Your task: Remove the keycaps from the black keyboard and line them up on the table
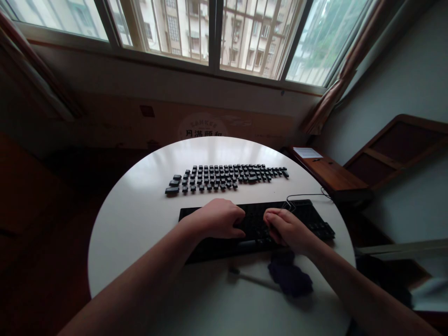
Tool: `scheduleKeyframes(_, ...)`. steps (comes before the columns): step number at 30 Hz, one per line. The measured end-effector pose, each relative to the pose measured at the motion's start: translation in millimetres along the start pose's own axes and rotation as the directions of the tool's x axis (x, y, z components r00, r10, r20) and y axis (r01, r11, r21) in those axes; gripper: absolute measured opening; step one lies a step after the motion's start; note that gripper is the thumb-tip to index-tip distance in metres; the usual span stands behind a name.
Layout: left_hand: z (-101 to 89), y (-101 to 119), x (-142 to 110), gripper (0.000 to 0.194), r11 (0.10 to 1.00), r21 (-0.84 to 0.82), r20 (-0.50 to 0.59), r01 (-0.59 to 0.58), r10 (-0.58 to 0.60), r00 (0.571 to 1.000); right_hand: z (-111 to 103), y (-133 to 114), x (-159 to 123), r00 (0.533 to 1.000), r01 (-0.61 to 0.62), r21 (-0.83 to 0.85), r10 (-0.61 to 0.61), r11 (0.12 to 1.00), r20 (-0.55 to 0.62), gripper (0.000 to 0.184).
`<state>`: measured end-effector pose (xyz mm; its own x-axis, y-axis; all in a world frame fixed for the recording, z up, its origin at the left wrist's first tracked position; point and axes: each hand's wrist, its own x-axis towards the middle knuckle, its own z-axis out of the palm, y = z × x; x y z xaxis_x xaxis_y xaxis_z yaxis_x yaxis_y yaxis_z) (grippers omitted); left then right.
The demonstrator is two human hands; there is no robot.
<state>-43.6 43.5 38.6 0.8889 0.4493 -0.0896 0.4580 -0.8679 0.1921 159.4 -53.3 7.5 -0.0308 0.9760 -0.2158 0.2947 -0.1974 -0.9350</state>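
A black keyboard (210, 249) lies on the round white table, with many of its keycaps off. My left hand (220, 217) rests over its middle-left part, fingers curled down and thumb bent towards them. Whatever sits under those fingers is hidden. To the right, my right hand (285, 227) is closed in a fist above the keys, and its contents do not show. A thin bent wire (290, 204) sticks up just behind that fist; whether the hand grips it is unclear. Loose black keycaps (217, 177) stand in rows beyond the keyboard.
Nearer me lie a small brush (254, 280) and a crumpled dark purple cloth (292, 277). A thin cable (311, 194) runs off the right edge of the white table (122, 224). Beyond it stands a wooden side table (336, 175) with papers (308, 153).
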Motion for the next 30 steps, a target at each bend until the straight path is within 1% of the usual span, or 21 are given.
scheduleKeyframes(2,-0.1,0.0,0.3,0.025,1.0,-0.001,0.006,0.003,-0.003,1.0,2.5,-1.1,-5.0,0.998,0.069,-0.104,-0.068,0.992,0.011,0.029)
scheduleKeyframes(3,-0.2,0.1,0.4,0.025,1.0,-0.001,0.006,0.004,-0.004,1.0,4.4,-1.6,-8.4,0.992,0.125,-0.183,-0.126,0.975,0.006,0.03)
scheduleKeyframes(5,-0.4,0.6,0.4,0.026,1.0,-0.002,0.0,0.005,-0.005,1.0,8.5,-1.7,-14.9,0.963,0.245,-0.35,-0.268,0.904,-0.015,0.029)
scheduleKeyframes(6,-0.6,0.8,0.4,0.026,1.0,-0.004,-0.004,0.007,-0.007,1.0,10.3,-0.9,-17.3,0.946,0.288,-0.406,-0.324,0.867,-0.022,0.028)
scheduleKeyframes(7,-0.8,1.0,0.2,0.025,1.0,-0.006,-0.007,0.008,-0.008,1.0,11.6,0.8,-18.6,0.935,0.308,-0.421,-0.354,0.853,-0.034,0.027)
scheduleKeyframes(8,-1.0,1.1,0.1,0.025,1.0,-0.01,-0.009,0.008,-0.008,1.0,12.2,3.1,-18.7,0.933,0.307,-0.388,-0.355,0.869,-0.055,0.027)
scheduleKeyframes(9,-1.2,1.2,-0.1,0.024,1.0,-0.014,-0.009,0.008,-0.008,1.0,12.2,5.9,-17.6,0.941,0.288,-0.31,-0.328,0.906,-0.086,0.029)
scheduleKeyframes(11,-1.7,1.3,-0.5,0.023,1.0,-0.023,-0.003,0.004,-0.004,1.0,10.8,11.8,-13.2,0.958,0.229,-0.06,-0.236,0.972,-0.161,0.032)
scheduleKeyframes(13,-2.4,1.5,-0.9,0.024,0.999,-0.035,0.003,0.007,-0.007,1.0,9.3,15.6,-8.9,0.958,0.21,0.174,-0.166,0.962,-0.235,0.031)
scheduleKeyframes(14,-2.9,1.9,-1.0,0.025,0.999,-0.043,0.006,0.013,-0.013,1.0,9.2,16.3,-7.8,0.954,0.214,0.243,-0.149,0.946,-0.261,0.03)
scheduleKeyframes(15,-3.4,2.6,-1.2,0.027,0.998,-0.054,0.007,0.02,-0.019,1.0,9.7,16.3,-7.9,0.95,0.224,0.277,-0.145,0.934,-0.277,0.031)
scheduleKeyframes(17,-4.5,5.0,-1.4,0.032,0.995,-0.1,0.006,0.02,-0.019,1.0,12.5,14.7,-11.5,0.942,0.269,0.266,-0.195,0.926,-0.275,0.032)
scheduleKeyframes(18,-5.0,6.7,-1.5,0.035,0.991,-0.133,0.007,0.009,-0.008,1.0,14.4,13.6,-14.6,0.936,0.303,0.233,-0.243,0.924,-0.255,0.033)
scheduleKeyframes(20,-6.0,10.3,-1.5,0.041,0.977,-0.211,0.017,-0.021,0.025,1.0,17.2,11.3,-21.8,0.916,0.384,0.13,-0.36,0.914,-0.176,0.034)
scheduleKeyframes(22,-6.7,12.8,-1.4,0.042,0.96,-0.279,0.026,-0.039,0.048,0.998,16.8,8.7,-28.3,0.883,0.461,-0.005,-0.459,0.888,-0.103,0.035)
scheduleKeyframes(24,-7.3,13.0,-1.3,0.041,0.945,-0.325,0.031,-0.037,0.049,0.998,12.2,4.6,-33.2,0.84,0.514,-0.17,-0.534,0.841,-0.101,0.043)
scheduleKeyframes(26,-8.0,10.8,-1.5,0.04,0.935,-0.354,0.029,-0.033,0.046,0.999,4.8,-2.4,-36.4,0.773,0.542,-0.382,-0.623,0.749,-0.124,0.05)
scheduleKeyframes(27,-8.4,9.3,-1.8,0.039,0.929,-0.368,0.023,-0.035,0.047,0.999,0.9,-7.0,-37.2,0.735,0.539,-0.5,-0.669,0.678,-0.115,0.05)
scheduleKeyframes(29,-9.0,6.6,-2.4,0.039,0.915,-0.4,0.011,-0.046,0.055,0.998,-5.2,-16.8,-36.5,0.671,0.508,-0.691,-0.739,0.514,-0.056,0.039)
scheduleKeyframes(30,-9.3,5.7,-2.8,0.039,0.905,-0.421,0.004,-0.057,0.065,0.998,-7.0,-21.3,-34.6,0.653,0.504,-0.74,-0.758,0.445,-0.012,0.031)
